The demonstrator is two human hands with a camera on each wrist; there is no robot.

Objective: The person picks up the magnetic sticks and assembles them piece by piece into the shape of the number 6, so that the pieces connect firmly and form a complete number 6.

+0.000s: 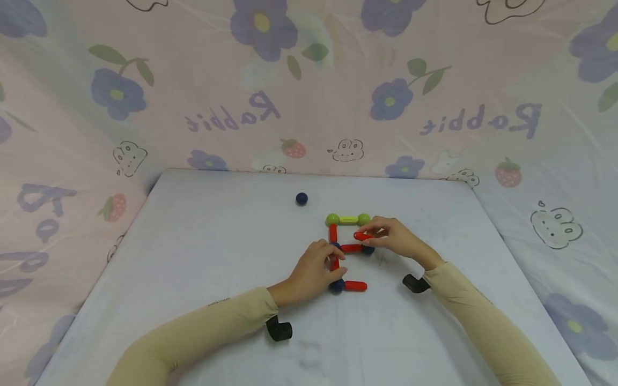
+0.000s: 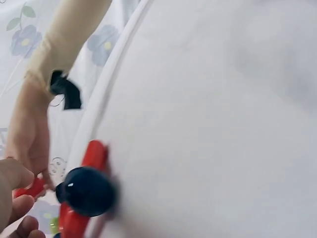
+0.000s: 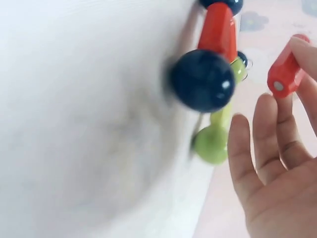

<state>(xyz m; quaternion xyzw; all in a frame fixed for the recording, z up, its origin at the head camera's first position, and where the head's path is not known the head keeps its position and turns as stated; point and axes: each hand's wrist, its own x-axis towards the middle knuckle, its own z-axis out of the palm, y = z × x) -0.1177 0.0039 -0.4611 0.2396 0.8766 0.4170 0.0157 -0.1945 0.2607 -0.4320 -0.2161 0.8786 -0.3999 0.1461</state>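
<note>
My right hand (image 1: 397,236) pinches a red magnetic rod (image 3: 287,69) between thumb and fingers, with a silvery tip facing the right wrist camera. It is raised beside a flat figure of rods and balls. My left hand (image 1: 311,271) is loosely bent over the figure's left side, holding nothing visible. Below it, a dark blue ball (image 2: 89,191) carries a red rod (image 1: 355,286) pointing right. Another red rod (image 1: 351,248) links the middle blue ball, partly hidden by left fingers, to a right blue ball (image 3: 203,81). Above, a red rod (image 1: 333,233) meets the left green ball (image 1: 332,219).
A green rod (image 1: 348,220) joins the left green ball to a right green ball (image 1: 363,219). One loose dark blue ball (image 1: 301,199) lies farther back on the white table (image 1: 217,225). Black wrist mounts (image 1: 280,329) hang beneath both sleeves. Patterned cloth (image 1: 318,107) surrounds the table.
</note>
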